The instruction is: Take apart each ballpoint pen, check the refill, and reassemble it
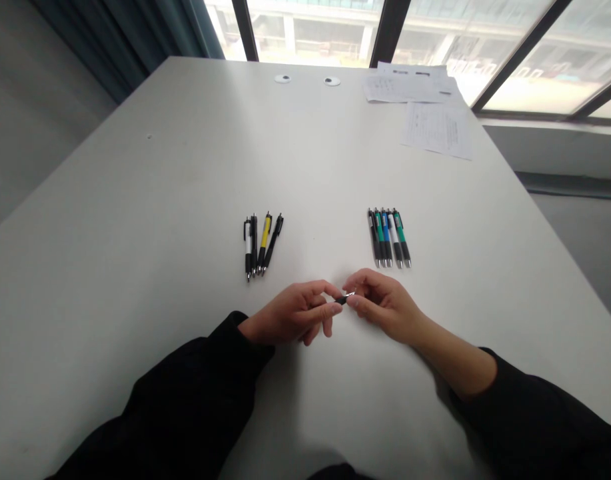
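My left hand (302, 310) pinches a short black pen part (341, 300) between thumb and index finger, its other fingers curled loosely. The silver end (350, 294) of this part points right, into the closed thumb and fingers of my right hand (385, 303). Both hands meet just above the table, and the fingertips partly hide the piece. Beyond my left hand lie several pens: a white one (248, 247), a yellow one (264, 241) and black ones (273, 243). Past my right hand, a row holds a black pen (373, 235), green pens (401, 235), a blue pen (386, 235) and a white pen (394, 237).
The white table (185, 173) reaches to the windows. Two white oval pieces with dark spots, a left one (282, 79) and a right one (332, 81), lie near its far edge. Printed papers (438, 127) lie at the far right. A blue curtain (135, 40) hangs at the far left.
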`<move>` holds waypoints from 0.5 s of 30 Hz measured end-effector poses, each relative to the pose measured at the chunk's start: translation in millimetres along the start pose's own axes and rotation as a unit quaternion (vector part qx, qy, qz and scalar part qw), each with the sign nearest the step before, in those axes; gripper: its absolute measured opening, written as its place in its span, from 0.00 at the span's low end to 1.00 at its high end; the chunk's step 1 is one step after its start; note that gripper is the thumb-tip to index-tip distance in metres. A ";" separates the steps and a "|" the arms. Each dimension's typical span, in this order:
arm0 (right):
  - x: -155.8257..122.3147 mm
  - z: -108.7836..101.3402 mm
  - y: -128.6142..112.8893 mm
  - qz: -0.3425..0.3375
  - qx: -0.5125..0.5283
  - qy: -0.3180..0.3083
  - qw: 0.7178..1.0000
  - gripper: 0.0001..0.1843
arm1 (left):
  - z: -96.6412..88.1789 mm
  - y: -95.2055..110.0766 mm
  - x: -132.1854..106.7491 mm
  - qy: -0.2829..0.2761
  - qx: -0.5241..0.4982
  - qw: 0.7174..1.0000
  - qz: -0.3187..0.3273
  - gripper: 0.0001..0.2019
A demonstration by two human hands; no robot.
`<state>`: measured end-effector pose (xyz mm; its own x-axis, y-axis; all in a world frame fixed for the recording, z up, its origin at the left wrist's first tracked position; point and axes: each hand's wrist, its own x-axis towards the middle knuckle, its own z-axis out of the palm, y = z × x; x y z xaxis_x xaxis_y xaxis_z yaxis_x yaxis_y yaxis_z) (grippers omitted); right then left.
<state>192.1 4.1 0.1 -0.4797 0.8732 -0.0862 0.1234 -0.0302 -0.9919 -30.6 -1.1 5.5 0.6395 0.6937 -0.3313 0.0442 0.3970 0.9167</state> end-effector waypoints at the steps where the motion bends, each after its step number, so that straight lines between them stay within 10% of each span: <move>1: 0.4 0.1 0.0 0.007 -0.011 0.004 1.000 0.12 | 0.1 0.5 -0.2 -0.002 0.001 1.000 -0.004 0.14; 15: 0.3 1.2 2.1 0.013 -0.022 0.006 1.000 0.14 | 0.7 3.4 -1.6 -0.016 0.017 1.000 -0.009 0.15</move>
<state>191.1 3.7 -2.2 -0.4657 0.8781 -0.1097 0.1729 -0.0313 -0.9844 -31.0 -1.3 9.3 0.6621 0.6675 -0.3407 0.0816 0.3877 0.9182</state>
